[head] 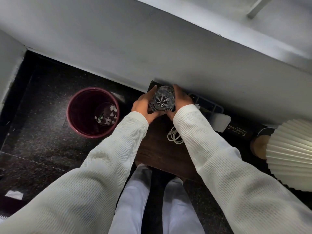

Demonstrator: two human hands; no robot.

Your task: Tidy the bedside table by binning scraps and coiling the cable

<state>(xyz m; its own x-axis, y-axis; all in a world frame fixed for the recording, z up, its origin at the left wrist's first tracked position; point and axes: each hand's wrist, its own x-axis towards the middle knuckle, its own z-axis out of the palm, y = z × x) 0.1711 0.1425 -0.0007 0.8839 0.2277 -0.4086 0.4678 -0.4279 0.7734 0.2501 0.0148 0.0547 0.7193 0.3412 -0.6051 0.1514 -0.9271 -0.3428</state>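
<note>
A cut-glass tumbler (163, 100) stands at the back left corner of the dark wooden bedside table (158, 154). My left hand (143, 105) grips its left side and my right hand (181, 100) grips its right side. A white cable (174, 135) lies coiled on the table just below my right wrist, partly hidden by the sleeve. On the floor to the left stands a maroon bin (92, 112) with white scraps at its bottom.
A white wire tray (209, 105) and a white paper (221, 121) sit by the wall. A black case with print (238, 130) and a pleated white lamp (290, 154) on a wooden base stand at the right. A white scrap (14, 195) lies on the dark floor.
</note>
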